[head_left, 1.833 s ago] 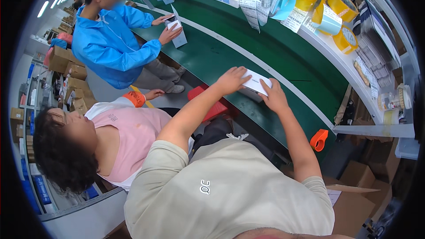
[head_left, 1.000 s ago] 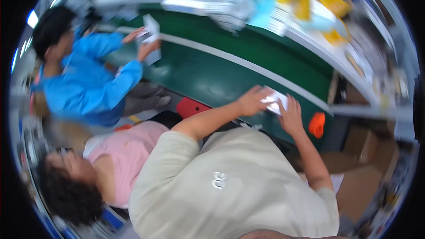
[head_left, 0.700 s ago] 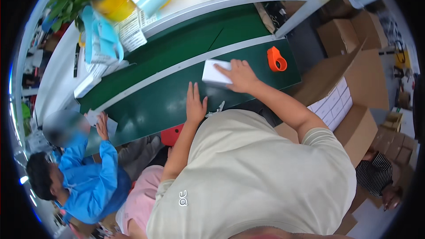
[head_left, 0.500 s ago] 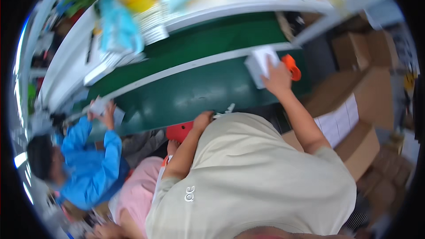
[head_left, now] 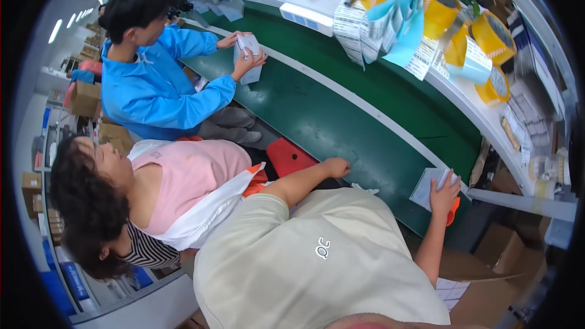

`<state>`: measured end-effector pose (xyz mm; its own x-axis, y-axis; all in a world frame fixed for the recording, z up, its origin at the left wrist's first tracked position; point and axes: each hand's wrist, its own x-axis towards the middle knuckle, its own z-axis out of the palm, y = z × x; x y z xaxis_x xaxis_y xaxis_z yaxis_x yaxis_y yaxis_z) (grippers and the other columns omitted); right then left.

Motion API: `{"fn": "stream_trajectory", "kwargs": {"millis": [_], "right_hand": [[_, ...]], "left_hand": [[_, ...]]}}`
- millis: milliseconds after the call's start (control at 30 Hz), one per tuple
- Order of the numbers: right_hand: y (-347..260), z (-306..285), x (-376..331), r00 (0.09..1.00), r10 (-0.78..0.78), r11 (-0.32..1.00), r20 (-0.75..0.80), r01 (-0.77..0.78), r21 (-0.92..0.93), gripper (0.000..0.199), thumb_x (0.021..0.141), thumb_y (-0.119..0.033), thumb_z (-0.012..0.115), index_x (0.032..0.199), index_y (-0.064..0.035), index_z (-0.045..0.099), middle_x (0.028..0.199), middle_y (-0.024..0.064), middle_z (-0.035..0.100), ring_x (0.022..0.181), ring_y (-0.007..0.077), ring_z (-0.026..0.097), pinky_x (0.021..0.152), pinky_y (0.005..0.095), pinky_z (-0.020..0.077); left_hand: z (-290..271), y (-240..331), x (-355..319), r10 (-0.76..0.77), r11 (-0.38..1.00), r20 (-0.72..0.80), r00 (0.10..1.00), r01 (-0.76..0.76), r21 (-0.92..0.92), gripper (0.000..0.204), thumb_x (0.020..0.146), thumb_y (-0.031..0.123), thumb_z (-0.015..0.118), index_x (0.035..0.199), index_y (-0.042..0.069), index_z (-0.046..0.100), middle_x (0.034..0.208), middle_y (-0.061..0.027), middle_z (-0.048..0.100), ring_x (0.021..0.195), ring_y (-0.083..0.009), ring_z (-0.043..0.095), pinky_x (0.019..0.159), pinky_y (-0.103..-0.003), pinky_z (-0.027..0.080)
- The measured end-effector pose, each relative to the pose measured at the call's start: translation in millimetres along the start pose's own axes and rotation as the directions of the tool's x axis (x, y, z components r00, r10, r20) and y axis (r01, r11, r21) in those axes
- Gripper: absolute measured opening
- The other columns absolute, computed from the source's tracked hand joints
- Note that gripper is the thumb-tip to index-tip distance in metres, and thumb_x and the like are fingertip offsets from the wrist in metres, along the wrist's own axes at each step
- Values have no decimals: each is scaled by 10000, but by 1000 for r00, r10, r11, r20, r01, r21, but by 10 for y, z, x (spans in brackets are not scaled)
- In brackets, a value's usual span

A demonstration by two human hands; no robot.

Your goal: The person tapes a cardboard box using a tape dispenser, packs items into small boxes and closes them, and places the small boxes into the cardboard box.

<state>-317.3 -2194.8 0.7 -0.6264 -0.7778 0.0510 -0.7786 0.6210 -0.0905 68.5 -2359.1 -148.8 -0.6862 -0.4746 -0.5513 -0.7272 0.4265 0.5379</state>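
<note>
At the right end of the green bench (head_left: pixel 304 125), my right hand (head_left: pixel 445 195) grips a small white box (head_left: pixel 446 176), thumb and fingers along its sides. A flat white panel (head_left: pixel 421 190) lies against the box's left side; whether it is part of the same box I cannot tell. Just beyond my wrist, an orange plastic object (head_left: pixel 451 212) is partly hidden by my hand. My left hand (head_left: pixel 337 167) rests at the bench's near edge with curled fingers, their inside hidden. Close to it lies a crumpled white scrap (head_left: pixel 364 189), partly behind my shirt.
To the left, a person in a blue jacket (head_left: pixel 177 94) holds a white box (head_left: pixel 248 45) over the bench. Another person in a pink top (head_left: pixel 192 170) is beside me. Yellow tape rolls (head_left: pixel 440 5) and label strips (head_left: pixel 350 24) fill the shelf. Cardboard boxes (head_left: pixel 499 247) stand right.
My view has swung left, bringing both people more fully into sight. My right hand stays on the white box at the bench's right end; my left hand remains at the near edge.
</note>
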Motion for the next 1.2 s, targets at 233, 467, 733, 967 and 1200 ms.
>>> {"fn": "stream_trajectory", "kwargs": {"millis": [233,467,733,967,1200], "right_hand": [[-37,97,89,1000,5,996,-7,-6,-84,716,942,-312,659,1590,-277,355,1631,180,282,1473,455,289,1132,583,352],[-91,38,76,1000,2,1000,-21,-2,-27,700,943,-266,652,1586,-266,375,1651,146,274,1473,451,290,1142,583,335],[12,124,60,997,-47,999,-58,48,14,703,934,-237,656,1580,-197,382,1654,143,277,1513,412,250,1187,562,268],[-16,71,46,1000,-22,1000,-18,22,13,685,930,-228,655,1564,-175,400,1635,144,304,1518,408,241,1187,555,270],[-55,42,91,999,-32,999,-26,32,13,675,929,-232,655,1555,-177,411,1620,140,327,1515,404,250,1179,561,281]], "left_hand": [[212,-449,-68,-15,992,-143,990,-4,-129,282,953,305,588,1129,127,719,1098,-153,730,1047,-373,684,906,-481,544],[394,-924,-238,-86,970,-123,989,55,-235,237,918,258,584,1027,124,747,1021,-123,752,963,-318,714,866,-436,558],[239,-806,-180,-124,957,0,992,120,-263,221,905,239,582,977,112,747,840,-92,748,750,-228,723,737,-396,560],[182,-748,-161,-157,939,85,984,176,-297,257,907,263,564,978,106,755,783,-84,748,720,-206,721,701,-398,560],[-363,-398,287,-82,996,-117,990,86,26,388,934,416,584,903,72,761,883,-172,746,835,-374,716,762,-514,557]]}}
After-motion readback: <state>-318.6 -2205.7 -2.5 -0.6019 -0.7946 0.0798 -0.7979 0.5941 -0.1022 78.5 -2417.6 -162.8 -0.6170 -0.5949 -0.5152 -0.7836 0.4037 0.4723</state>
